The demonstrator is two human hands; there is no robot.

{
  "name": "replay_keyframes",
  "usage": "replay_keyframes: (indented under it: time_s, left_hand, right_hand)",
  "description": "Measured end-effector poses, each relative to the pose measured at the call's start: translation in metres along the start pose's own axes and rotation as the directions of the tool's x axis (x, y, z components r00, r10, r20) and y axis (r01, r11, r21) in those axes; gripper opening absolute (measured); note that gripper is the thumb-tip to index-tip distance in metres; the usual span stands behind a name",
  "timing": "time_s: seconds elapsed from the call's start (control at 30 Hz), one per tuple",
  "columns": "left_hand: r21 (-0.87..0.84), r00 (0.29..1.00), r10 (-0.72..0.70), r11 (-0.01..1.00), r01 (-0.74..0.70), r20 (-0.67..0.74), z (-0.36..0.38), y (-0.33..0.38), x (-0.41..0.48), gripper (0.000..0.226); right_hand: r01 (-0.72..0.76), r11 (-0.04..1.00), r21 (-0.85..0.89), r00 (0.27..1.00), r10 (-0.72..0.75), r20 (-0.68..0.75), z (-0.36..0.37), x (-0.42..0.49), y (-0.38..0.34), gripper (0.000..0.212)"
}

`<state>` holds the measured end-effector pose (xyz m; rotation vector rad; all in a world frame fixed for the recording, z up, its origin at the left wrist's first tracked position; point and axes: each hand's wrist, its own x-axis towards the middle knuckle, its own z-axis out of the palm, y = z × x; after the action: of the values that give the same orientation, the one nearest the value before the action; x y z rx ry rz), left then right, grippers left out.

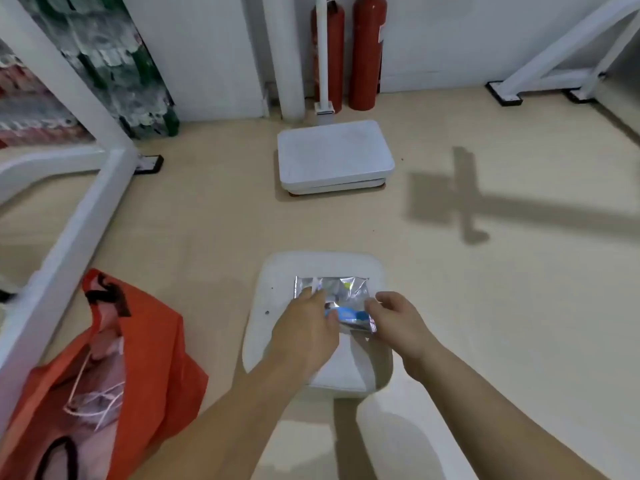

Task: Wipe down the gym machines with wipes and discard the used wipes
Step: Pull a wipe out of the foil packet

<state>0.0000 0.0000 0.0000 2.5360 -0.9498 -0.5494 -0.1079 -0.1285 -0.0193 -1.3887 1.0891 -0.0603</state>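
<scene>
Silver foil catches the light on the wipes packet (346, 292), which lies flat on a white seat pad (277, 306) of a gym machine, in the lower middle of the view. Both hands are on it: the left hand (304, 327) covers the packet's near left corner, its thumb and fingers curled and pinching the foil close to a blue strip (349, 315), while the right hand (398, 320) pinches the near right edge with bent fingers. The fingertips of both hands are blurred, and those of the left hide part of the strip, so whether a flap is lifted or a wipe is showing cannot be told. The print on the packet is too smeared to read (only a yellowish patch and the blue stand out). At the lower left an orange bag (149, 341) gapes open, cut off by the picture's edge; pale, crumpled contents and thin white cords show inside, but what they are is unclear. A white machine frame (69, 220) runs diagonally along the left side. Farther off on the beige floor sits a white platform (334, 157) with an upright post behind it, its top out of view, and two red fire extinguishers (367, 53) stand against the wall, their heads cropped; the post crosses in front of the left one
</scene>
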Motion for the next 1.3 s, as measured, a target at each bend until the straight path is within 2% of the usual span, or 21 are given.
replay_keyframes:
  time_s: [0.1,0.17,0.23,0.3,0.37,0.5,0.7,0.9,1.1,1.3]
  left_hand:
    - [-0.189,0.998,-0.034,0.982,0.025,-0.047,-0.001,-0.01,0.007,0.031]
    - [-0.264,0.994,-0.018,0.965,-0.011,-0.108,-0.002,-0.011,0.01,0.022]
    - [-0.276,0.991,0.026,0.959,-0.061,-0.131,0.002,-0.01,0.012,0.015]
    - [-0.24,0.991,0.074,0.966,-0.1,-0.115,0.007,-0.012,0.013,0.008]
    - [-0.174,0.993,0.065,0.981,-0.082,-0.098,0.01,-0.014,0.014,0.011]
    - [-0.012,0.995,-0.034,0.999,0.033,-0.089,0.013,-0.012,0.016,0.019]
    - [-0.006,0.989,-0.138,0.99,0.138,-0.052,0.019,0.0,0.023,0.016]
    - [0.061,0.988,-0.15,0.987,0.151,-0.032,0.026,0.005,0.021,0.02]
    - [0.079,0.994,-0.11,0.991,0.11,-0.013,0.024,0.003,0.018,0.023]
    - [-0.121,0.991,-0.106,0.986,0.115,0.081,0.011,-0.004,0.024,0.037]
  right_hand:
    - [-0.055,0.991,0.12,0.998,0.053,0.023,0.0,0.007,-0.002,0.032]
    - [-0.147,0.933,0.33,0.98,0.093,0.176,0.003,0.004,-0.004,0.028]
    - [-0.231,0.883,0.41,0.943,0.099,0.317,0.009,0.002,-0.004,0.029]
    - [-0.262,0.859,0.44,0.934,0.111,0.341,0.012,0.01,0.002,0.03]
    - [-0.288,0.826,0.484,0.937,0.139,0.321,0.014,0.016,0.01,0.028]
    - [-0.244,0.868,0.431,0.945,0.114,0.306,0.023,0.017,0.025,0.034]
    - [-0.242,0.878,0.413,0.929,0.086,0.361,0.016,0.013,0.027,0.042]
    - [-0.188,0.884,0.428,0.937,0.031,0.348,0.014,0.003,0.027,0.034]
    - [-0.185,0.876,0.446,0.939,0.024,0.343,0.013,0.0,0.026,0.035]
    - [-0.223,0.857,0.464,0.945,0.073,0.319,0.014,0.006,0.027,0.039]
